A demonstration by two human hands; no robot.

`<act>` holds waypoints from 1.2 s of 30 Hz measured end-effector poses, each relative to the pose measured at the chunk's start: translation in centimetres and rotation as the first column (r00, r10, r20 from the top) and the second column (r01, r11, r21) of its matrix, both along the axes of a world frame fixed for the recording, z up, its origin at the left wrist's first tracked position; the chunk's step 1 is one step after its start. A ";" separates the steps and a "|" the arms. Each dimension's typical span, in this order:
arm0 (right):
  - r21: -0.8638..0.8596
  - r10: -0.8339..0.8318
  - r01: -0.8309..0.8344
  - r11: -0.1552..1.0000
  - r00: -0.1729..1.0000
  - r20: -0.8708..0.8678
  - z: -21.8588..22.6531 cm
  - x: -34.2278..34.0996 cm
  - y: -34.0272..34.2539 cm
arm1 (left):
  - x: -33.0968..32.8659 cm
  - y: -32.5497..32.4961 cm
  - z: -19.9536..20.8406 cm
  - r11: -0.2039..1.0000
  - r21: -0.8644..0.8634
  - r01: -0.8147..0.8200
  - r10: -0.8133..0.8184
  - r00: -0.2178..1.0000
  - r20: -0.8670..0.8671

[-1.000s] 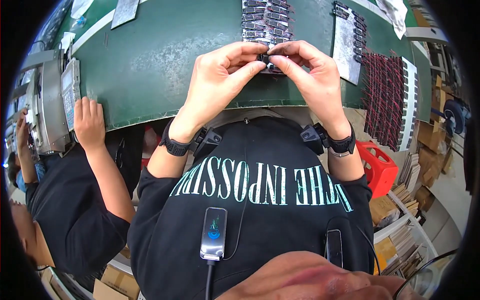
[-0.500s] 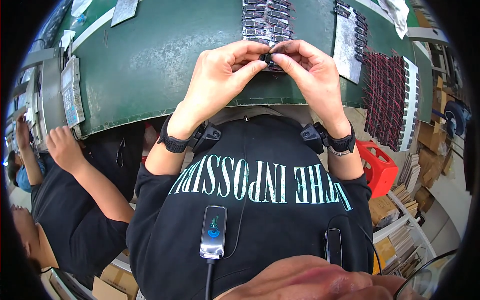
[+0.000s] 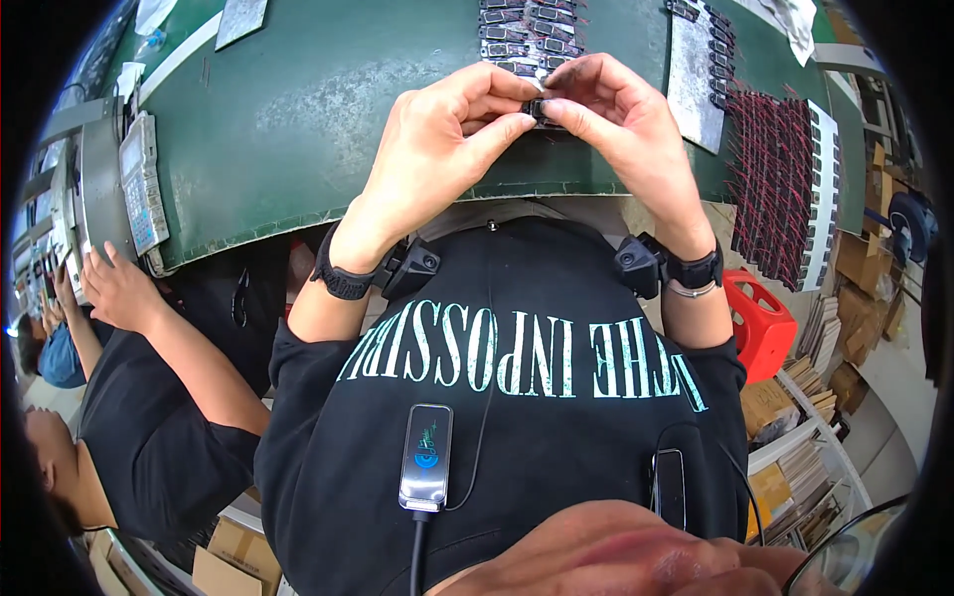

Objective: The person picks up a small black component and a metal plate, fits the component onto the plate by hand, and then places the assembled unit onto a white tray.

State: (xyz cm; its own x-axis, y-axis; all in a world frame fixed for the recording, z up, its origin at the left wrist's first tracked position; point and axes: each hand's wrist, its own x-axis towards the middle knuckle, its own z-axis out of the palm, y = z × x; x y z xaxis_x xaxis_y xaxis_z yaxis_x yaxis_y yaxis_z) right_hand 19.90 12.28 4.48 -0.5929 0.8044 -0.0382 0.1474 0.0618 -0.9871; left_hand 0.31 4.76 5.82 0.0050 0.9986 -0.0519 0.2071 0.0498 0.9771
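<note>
At 12 o'clock, over the near edge of the green counter (image 3: 298, 149): one small black part (image 3: 538, 109), partly hidden by your fingertips.

Left hand (image 3: 437, 129): yours; thumb and forefinger narrowed on the part from its left side.
Right hand (image 3: 626, 114): yours; thumb and fingers narrowed on the part from its right side, dark smudges on the fingers.

Just beyond your hands, also at 12: two columns of black modules (image 3: 505, 50), wired, set side by side.
Between 1 and 2 o'clock: one grey plate (image 3: 694, 89), more modules along its right side; one white cloth (image 3: 792, 22) farther out.
At 2: one bundle of red and black wires (image 3: 770, 184), beside a white strip (image 3: 823, 189).
At 3, below counter level: one red stool (image 3: 763, 333).
Between 9 and 10: one keypad unit (image 3: 145, 189), at the counter's left end.
At 9: a co-worker's hand (image 3: 114, 288), near that unit.
</note>
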 end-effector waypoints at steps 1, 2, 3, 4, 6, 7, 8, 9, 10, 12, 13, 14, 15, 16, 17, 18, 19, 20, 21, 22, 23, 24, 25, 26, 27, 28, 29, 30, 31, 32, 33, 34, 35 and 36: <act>-0.085 0.033 -0.040 0.996 0.996 -0.078 0.0 0.1 0.1 | 0.0 -0.1 0.0 1.000 -0.004 0.003 -0.003 1.000 0.000; -0.163 0.057 -0.083 0.983 0.986 -0.156 0.1 0.3 0.3 | 0.0 -0.1 0.0 1.000 0.002 0.003 -0.003 1.000 0.009; -0.162 0.053 -0.078 0.984 0.987 -0.153 0.2 0.4 0.4 | 0.0 -0.1 0.0 1.000 0.007 0.003 -0.003 1.000 0.018; -0.175 0.059 -0.085 0.981 0.987 -0.147 0.3 0.4 0.4 | 0.0 0.0 0.0 1.000 0.013 0.002 -0.002 1.000 0.027; -0.199 0.073 -0.099 0.975 0.988 -0.134 0.6 0.5 0.4 | 0.0 -0.1 0.1 1.000 0.009 -0.004 0.004 0.999 0.050; -0.197 0.073 -0.098 0.976 0.988 -0.133 0.6 0.5 0.3 | 0.0 -0.2 0.1 1.000 0.005 -0.018 0.018 0.998 0.068; -0.225 0.059 -0.096 0.970 0.985 -0.163 0.6 0.5 0.2 | 0.1 -0.2 0.2 0.999 0.001 -0.032 0.032 0.996 0.085; -0.254 0.045 -0.094 0.963 0.980 -0.193 0.5 0.5 0.0 | 0.1 -0.2 0.3 0.999 0.004 -0.032 0.032 0.996 0.087; -0.282 0.030 -0.094 0.955 0.974 -0.223 0.5 0.5 -0.2 | 0.1 -0.2 0.4 1.000 -0.012 -0.028 0.029 0.995 0.092; -0.261 -0.008 -0.050 0.964 0.976 -0.217 0.5 0.3 -0.8 | 0.1 -0.2 0.6 0.999 -0.043 -0.024 0.028 0.995 0.100; -0.242 -0.047 -0.006 0.970 0.976 -0.213 0.5 0.2 -1.2 | 0.1 -0.3 0.5 0.999 -0.040 -0.027 0.031 0.995 0.098; -0.223 -0.086 0.038 0.974 0.974 -0.210 0.4 0.0 -1.5 | 0.1 -0.3 0.1 0.999 -0.016 -0.045 0.046 0.995 0.091; -0.221 -0.084 0.036 0.975 0.974 -0.212 0.3 -0.2 -1.8 | 0.2 -0.3 -0.2 0.998 0.007 -0.063 0.062 0.994 0.085; -0.161 -0.104 0.078 0.984 0.981 -0.163 0.2 -0.4 -2.1 | 0.2 -0.4 -0.5 0.996 0.031 -0.080 0.077 0.994 0.078; -0.098 -0.130 0.120 0.988 0.985 -0.114 0.1 -0.5 -2.3 | 0.3 -0.3 -0.6 0.996 0.034 -0.079 0.076 0.994 0.078; -0.032 -0.160 0.158 0.987 0.985 -0.066 0.1 -0.6 -2.4 | 0.3 -0.3 -0.7 0.996 0.037 -0.087 0.084 0.993 0.084; -0.030 -0.160 0.159 0.987 0.985 -0.067 0.0 -0.6 -2.5 | 0.4 -0.3 -0.8 0.995 0.040 -0.095 0.091 0.992 0.091; -0.022 -0.165 0.164 0.986 0.984 -0.063 0.0 -0.7 -2.6 | 0.4 -0.3 -0.9 0.994 0.042 -0.102 0.098 0.990 0.097; -0.014 -0.169 0.169 0.986 0.984 -0.058 -0.1 -0.7 -2.6 | 0.5 -0.3 -1.0 0.994 0.044 -0.101 0.096 0.991 0.097; -0.008 -0.173 0.173 0.985 0.983 -0.054 -0.1 -0.7 -2.7 | 0.6 -0.3 -1.0 0.993 0.034 -0.110 0.106 0.989 0.106; -0.008 -0.174 0.174 0.985 0.983 -0.055 0.0 -0.7 -2.6 | 0.7 -0.3 -1.1 0.993 0.023 -0.119 0.115 0.987 0.115; -0.070 -0.155 0.150 0.986 0.985 -0.073 0.0 -0.5 -2.4 | 0.7 -0.4 -1.1 0.992 0.012 -0.127 0.125 0.984 0.124; -0.133 -0.138 0.125 0.983 0.986 -0.091 0.0 -0.4 -2.1 | 0.7 -0.4 -1.1 0.992 0.012 -0.126 0.124 0.985 0.122; -0.194 -0.121 0.098 0.976 0.986 -0.111 0.0 -0.3 -1.8 | 0.7 -0.3 -1.1 0.993 0.004 -0.122 0.120 0.985 0.124; -0.196 -0.125 0.101 0.975 0.986 -0.110 0.1 -0.1 -1.6 | 0.7 -0.3 -1.1 0.993 -0.006 -0.115 0.115 0.985 0.127; -0.226 -0.106 0.079 0.971 0.988 -0.110 0.1 0.1 -1.4 | 0.7 -0.3 -1.2 0.994 -0.016 -0.108 0.109 0.985 0.131; -0.256 -0.086 0.056 0.965 0.990 -0.111 0.1 0.2 -1.2 | 0.7 -0.3 -1.2 0.994 -0.017 -0.105 0.107 0.986 0.131; -0.285 -0.067 0.032 0.958 0.991 -0.112 0.0 0.3 -1.1 | 0.7 -0.3 -1.2 0.995 -0.024 -0.101 0.104 0.984 0.146; -0.286 -0.068 0.034 0.958 0.991 -0.111 0.0 0.4 -1.0 | 0.7 -0.3 -1.2 0.995 -0.029 -0.097 0.101 0.982 0.160; -0.318 -0.067 0.017 0.948 0.987 -0.148 -0.1 0.4 -0.9 | 0.7 -0.3 -1.2 0.995 -0.035 -0.094 0.098 0.980 0.176; -0.348 -0.066 -0.002 0.937 0.981 -0.185 -0.1 0.5 -0.8 | 0.7 -0.3 -1.2 0.995 -0.036 -0.092 0.097 0.979 0.177; -0.377 -0.066 -0.023 0.926 0.973 -0.221 -0.2 0.6 -0.8 | 0.7 -0.3 -1.2 0.996 -0.039 -0.084 0.090 0.976 0.197; -0.377 -0.066 -0.022 0.926 0.973 -0.220 -0.3 0.6 -0.7 | 0.7 -0.3 -1.2 0.996 -0.041 -0.076 0.083 0.973 0.217; -0.371 -0.064 -0.030 0.928 0.969 -0.238 -0.5 0.6 -0.7 | 0.8 -0.3 -1.3 0.997 -0.043 -0.069 0.077 0.968 0.238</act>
